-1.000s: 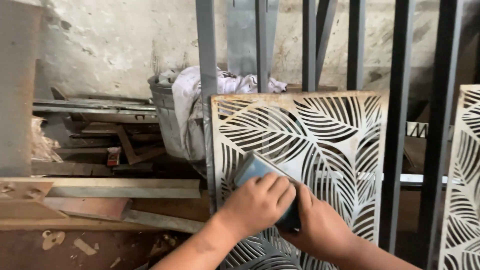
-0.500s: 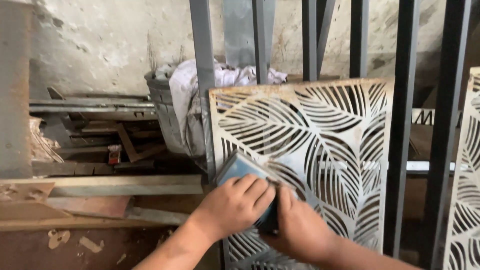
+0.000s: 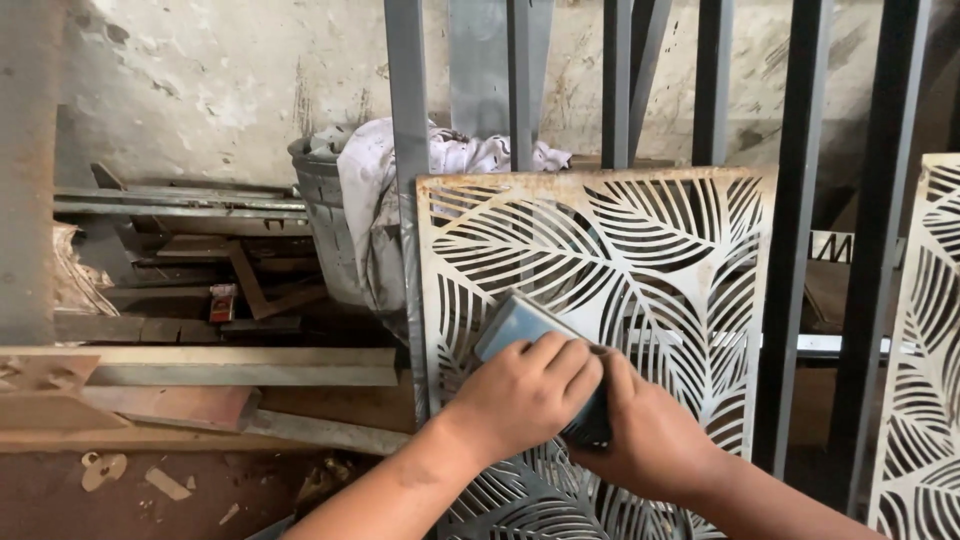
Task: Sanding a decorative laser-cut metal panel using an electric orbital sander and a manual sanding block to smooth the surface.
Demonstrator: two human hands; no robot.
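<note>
A pale metal panel [image 3: 640, 250] cut with a leaf pattern stands upright against grey vertical bars [image 3: 408, 180], its top edge rusty. My left hand [image 3: 525, 395] and my right hand [image 3: 640, 435] press a blue-grey sanding block [image 3: 512, 322] flat against the lower left part of the panel. Both hands are closed over the block, left fingers on top, right hand wrapped around its lower right end. Only the block's upper left corner shows.
A second leaf-cut panel [image 3: 925, 350] stands at the right edge. Behind the bars sits a grey bucket [image 3: 325, 230] draped with white cloth [image 3: 440, 160]. Metal strips and wooden planks [image 3: 200, 365] lie piled at left before a stained wall.
My hands and the block slid down and left across the panel, then came back slightly to the right. The view has shifted a little.
</note>
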